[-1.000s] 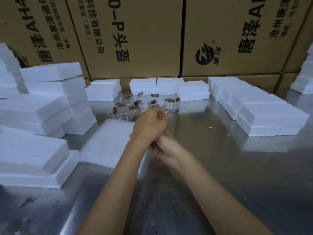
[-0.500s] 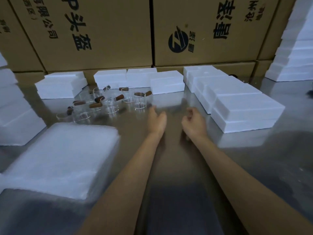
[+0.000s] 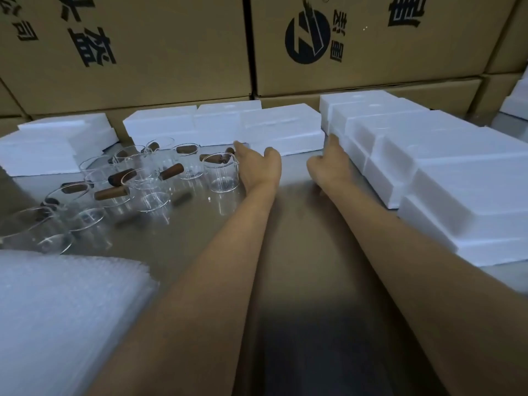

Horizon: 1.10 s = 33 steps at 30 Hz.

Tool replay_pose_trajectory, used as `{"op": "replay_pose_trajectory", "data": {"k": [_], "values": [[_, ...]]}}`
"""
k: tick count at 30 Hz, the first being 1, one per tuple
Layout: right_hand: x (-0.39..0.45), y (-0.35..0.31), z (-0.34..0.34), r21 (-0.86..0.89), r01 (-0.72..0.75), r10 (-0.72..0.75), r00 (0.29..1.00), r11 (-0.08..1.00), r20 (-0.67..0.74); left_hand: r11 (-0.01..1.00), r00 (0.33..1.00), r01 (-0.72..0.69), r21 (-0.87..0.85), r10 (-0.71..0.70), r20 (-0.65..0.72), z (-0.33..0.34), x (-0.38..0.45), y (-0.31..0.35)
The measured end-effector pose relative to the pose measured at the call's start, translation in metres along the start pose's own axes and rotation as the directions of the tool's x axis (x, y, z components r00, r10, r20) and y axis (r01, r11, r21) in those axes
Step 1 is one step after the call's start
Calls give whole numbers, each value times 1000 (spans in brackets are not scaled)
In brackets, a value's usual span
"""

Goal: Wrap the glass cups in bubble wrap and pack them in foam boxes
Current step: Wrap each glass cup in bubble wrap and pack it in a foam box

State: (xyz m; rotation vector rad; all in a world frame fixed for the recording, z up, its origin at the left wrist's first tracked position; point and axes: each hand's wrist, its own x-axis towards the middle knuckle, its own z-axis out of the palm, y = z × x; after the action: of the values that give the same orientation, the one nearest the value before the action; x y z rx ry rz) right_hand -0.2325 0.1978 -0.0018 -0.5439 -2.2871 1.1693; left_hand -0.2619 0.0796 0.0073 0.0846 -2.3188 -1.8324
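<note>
Both hands have parted since a second ago, when they were clasped together over the table, and both are now reaching far forward. The left hand [image 3: 258, 167] is stretching out with fingers straight and spread wide, holding nothing, its fingertips arriving just beside the nearest glass cup [image 3: 222, 174], which is standing upright immediately to that hand's left. The right hand [image 3: 331, 164] is pressing its fingers against the end of the foam box stack [image 3: 380, 155] on its right side; whether the fingers are curling round a box edge is impossible to tell, since they are hidden behind the hand.

This is looking like the opening of a fresh cycle (one cup and one box fetched together), with nothing wrapped yet.

Further to the left of the left hand, the other glass cups [image 3: 123, 187] with brown wooden handles are crowding close together, some touching, so lifting one is risking a knock to its neighbours. The bubble wrap pile [image 3: 65, 310] is lying nearer the person, beside the left forearm. More foam boxes [image 3: 280, 130] are sitting just beyond both hands, against a wall of cardboard cartons [image 3: 171, 52].
</note>
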Motion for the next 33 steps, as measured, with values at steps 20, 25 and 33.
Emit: {"op": "replay_pose_trajectory", "data": {"k": [20,25,33], "values": [[-13,-3,-11,132,-23,14,998,991,68,992,962,-59,115,25,273,-24,-8,1],[-68,-7,-30,179,32,-44,997,983,67,996,958,-67,58,48,284,-57,-62,2],[-158,-11,-72,150,-1,-14,995,989,97,998,963,-61,33,50,263,-110,-140,4]]}}
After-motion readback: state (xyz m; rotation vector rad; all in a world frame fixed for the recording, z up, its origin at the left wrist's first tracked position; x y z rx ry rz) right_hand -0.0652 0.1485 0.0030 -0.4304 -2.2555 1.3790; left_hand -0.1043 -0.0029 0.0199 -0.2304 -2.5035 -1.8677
